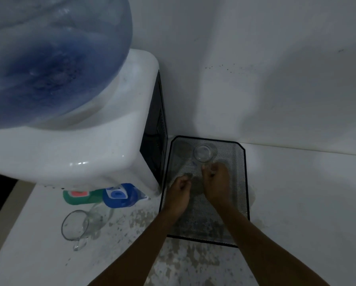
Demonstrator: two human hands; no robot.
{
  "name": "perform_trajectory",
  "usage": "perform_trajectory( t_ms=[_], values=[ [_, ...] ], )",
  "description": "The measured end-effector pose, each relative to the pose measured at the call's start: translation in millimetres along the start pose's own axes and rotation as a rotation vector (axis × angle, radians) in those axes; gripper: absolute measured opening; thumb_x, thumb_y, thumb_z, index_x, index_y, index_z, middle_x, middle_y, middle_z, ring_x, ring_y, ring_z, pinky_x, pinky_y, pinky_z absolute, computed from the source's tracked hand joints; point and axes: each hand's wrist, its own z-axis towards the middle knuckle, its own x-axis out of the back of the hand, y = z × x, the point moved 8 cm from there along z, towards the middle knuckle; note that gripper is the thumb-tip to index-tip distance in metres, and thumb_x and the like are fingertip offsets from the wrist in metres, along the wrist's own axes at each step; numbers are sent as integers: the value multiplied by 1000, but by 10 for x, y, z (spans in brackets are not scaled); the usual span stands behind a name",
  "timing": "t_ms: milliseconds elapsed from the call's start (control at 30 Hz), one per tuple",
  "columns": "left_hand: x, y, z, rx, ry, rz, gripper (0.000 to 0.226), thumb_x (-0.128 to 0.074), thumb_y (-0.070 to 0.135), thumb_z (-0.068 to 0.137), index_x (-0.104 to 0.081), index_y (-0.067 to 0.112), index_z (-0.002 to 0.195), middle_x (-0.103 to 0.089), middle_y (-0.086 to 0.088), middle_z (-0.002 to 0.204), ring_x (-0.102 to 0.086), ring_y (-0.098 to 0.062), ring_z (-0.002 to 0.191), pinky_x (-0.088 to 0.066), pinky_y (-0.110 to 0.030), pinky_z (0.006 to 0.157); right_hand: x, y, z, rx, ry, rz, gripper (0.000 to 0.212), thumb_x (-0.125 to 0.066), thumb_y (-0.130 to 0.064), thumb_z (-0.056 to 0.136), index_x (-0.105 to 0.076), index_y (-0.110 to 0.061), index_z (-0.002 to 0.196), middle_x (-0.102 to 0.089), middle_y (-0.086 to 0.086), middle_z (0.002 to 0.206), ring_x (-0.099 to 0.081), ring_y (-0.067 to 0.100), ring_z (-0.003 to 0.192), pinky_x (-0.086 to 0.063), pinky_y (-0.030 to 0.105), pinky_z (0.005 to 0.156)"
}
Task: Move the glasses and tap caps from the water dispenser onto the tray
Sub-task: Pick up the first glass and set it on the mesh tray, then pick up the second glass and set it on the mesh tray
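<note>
While the big blue water bottle (49, 58) sits tilted on the white water dispenser (86, 141) at the left, the black mesh tray (241, 182) lies flat on the table (307, 203) just beside the dispenser's right side, its long axis running away from the person toward the wall. One clear glass (203, 153) stands upright at the far end of the tray, mouth up, so that part of the job looks done. A second glass (84, 223) is off the tray, on the table in front of the dispenser; it seems to lie on its side with its mouth toward the person and its long axis slanting back toward the taps. The green tap (80, 196) with a red patch and the blue tap (119, 195) stick out forward from the dispenser's front; whether their caps are on I cannot tell. Both hands are over the middle of the tray. The right hand (216, 180) reaches toward the standing glass, fingertips touching or just short of its base, fingers curled; the left hand (179, 193) is loosely clenched, and whether it holds a small cap is hidden.
</note>
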Motion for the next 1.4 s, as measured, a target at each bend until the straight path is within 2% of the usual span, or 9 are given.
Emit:
perform_trajectory(
  t_ms=[167, 300, 433, 500, 833, 933, 1100, 1267, 1400],
  values=[
    [166, 34, -304, -54, 2, 16, 28, -45, 25, 103, -64, 21, 122, -62, 3, 128, -57, -12, 118, -44, -32, 106, 162, -49, -293, 36, 71, -63, 35, -58, -33, 95, -58, -4, 114, -61, 13, 107, -59, 24, 95, -52, 39, 82],
    [391, -106, -615, -74, 39, -10, 23, -45, 30, 103, -67, 30, 110, -66, 8, 119, -62, -10, 110, -49, -32, 102, 154, -231, -701, 160, 60, -71, 18, -64, -13, 91, -64, -2, 105, -63, 7, 95, -58, 17, 83, -44, 9, 76],
    [636, -295, -861, -75, 64, -12, 23, -44, 32, 103, -67, 34, 104, -69, 10, 111, -63, -3, 101, -51, -24, 93, -180, -302, -1103, 105, -95, 32, 11, -56, -2, 94, -63, -3, 102, -63, 8, 97, -61, 23, 88, -50, 29, 80],
    [795, -427, -981, -68, 72, -52, 25, -44, 28, 103, -68, 30, 105, -71, 5, 110, -66, -11, 102, -53, -32, 94, -346, -359, -1318, 121, -123, 24, 9, -55, -5, 94, -62, -10, 97, -62, 1, 92, -60, 17, 85, -46, 21, 74],
    [1653, -1423, -1446, 276, -20, -234, 24, -43, 28, 99, -67, 28, 100, -74, 5, 102, -71, -18, 90, -55, -26, 72, -1247, -630, -2223, -6, -203, 33, 12, -56, -15, 94, -63, -21, 87, -62, -12, 85, -56, -3, 78, -38, 3, 62],
    [1999, -1812, -1546, 474, 111, -378, 21, -47, 21, 96, -67, 17, 92, -73, -6, 92, -69, -24, 79, -55, -31, 67, -1622, -720, -2471, -60, -329, 70, 12, -58, -21, 94, -66, -25, 86, -65, -16, 86, -59, -3, 79, -40, 3, 61],
    [2593, -2046, -1486, 439, 388, -540, 34, -37, 25, 99, -66, 9, 94, -71, -14, 94, -67, -28, 82, -56, -40, 80, -2146, -882, -2807, -69, -499, 109, 14, -60, -30, 94, -70, -25, 101, -67, -8, 103, -66, 12, 93, -53, 28, 85],
    [2724, -2025, -1289, 413, 285, -595, 44, -32, 32, 103, -63, 4, 119, -70, -19, 113, -67, -33, 105, -54, -45, 98, -2411, -1012, -2916, -56, -490, 54, 23, -56, -38, 95, -67, -27, 112, -60, -9, 108, -58, 4, 96, -40, 11, 75],
    [2734, -1943, -1223, 362, 223, -600, 50, -28, 34, 104, -67, 3, 114, -72, -23, 110, -69, -33, 104, -54, -43, 97, -2482, -1135, -2908, -36, -451, 39, 11, -53, -41, 97, -60, -38, 90, -58, -17, 92, -56, -9, 78, -38, 5, 62]
  ],
)
